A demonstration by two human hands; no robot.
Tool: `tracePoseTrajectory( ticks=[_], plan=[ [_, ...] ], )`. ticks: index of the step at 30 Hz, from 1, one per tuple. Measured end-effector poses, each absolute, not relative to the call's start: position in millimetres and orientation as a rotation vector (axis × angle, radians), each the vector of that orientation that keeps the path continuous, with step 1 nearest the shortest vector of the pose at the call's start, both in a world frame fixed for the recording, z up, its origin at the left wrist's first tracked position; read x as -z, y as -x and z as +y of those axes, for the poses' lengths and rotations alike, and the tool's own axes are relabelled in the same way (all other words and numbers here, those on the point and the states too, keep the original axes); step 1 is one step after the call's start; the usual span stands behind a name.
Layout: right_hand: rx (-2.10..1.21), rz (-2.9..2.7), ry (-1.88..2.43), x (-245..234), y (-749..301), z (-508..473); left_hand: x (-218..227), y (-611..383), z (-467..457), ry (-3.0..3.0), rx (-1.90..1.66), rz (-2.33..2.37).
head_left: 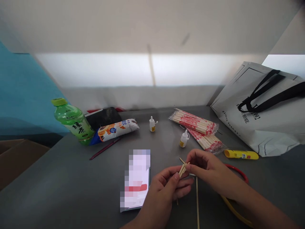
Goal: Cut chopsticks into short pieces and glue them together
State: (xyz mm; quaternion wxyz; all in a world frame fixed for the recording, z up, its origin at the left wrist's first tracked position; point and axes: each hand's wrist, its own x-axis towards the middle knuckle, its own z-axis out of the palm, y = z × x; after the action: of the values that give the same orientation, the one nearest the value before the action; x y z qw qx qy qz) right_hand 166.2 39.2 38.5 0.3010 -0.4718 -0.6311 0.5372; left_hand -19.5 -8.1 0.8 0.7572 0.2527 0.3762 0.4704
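Note:
Several short pale wooden sticks [182, 170] lie side by side between the thumb and fingers of my left hand [166, 187]. My right hand [202, 163] pinches at the upper end of these sticks, and one dark-tipped stick juts out to the upper left. Fingers partly cover the pieces, so how they are joined cannot be seen. Below my right hand, a long thin wooden stick [197, 203] lies on the grey table [95, 194]. Just beyond my hands stands a small white glue bottle [184, 140] with its cap hanging open; a second glue bottle [152, 124] stands farther back.
A phone [137, 181] lies left of my hands. Packs of wooden sticks [194, 122], a yellow tube [241, 155] and a white bag [267, 111] are at the right. A green drink bottle [72, 122], snack packet [116, 129] and dark red pen-like stick [105, 149] are at the left.

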Motion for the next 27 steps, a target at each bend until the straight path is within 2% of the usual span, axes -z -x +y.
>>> tracePoseTrajectory(
  ticks=[21,27],
  plan=[
    [-1.516,-1.673,1.142,-35.7,-171.5,42.6,-2.5,18.9,-8.4,-0.582,-0.984,0.821],
    [-1.654,-1.529,1.179,-42.0,-173.8,42.4,-10.3,17.8,-11.4,-0.697,-1.007,0.764]
  ],
)
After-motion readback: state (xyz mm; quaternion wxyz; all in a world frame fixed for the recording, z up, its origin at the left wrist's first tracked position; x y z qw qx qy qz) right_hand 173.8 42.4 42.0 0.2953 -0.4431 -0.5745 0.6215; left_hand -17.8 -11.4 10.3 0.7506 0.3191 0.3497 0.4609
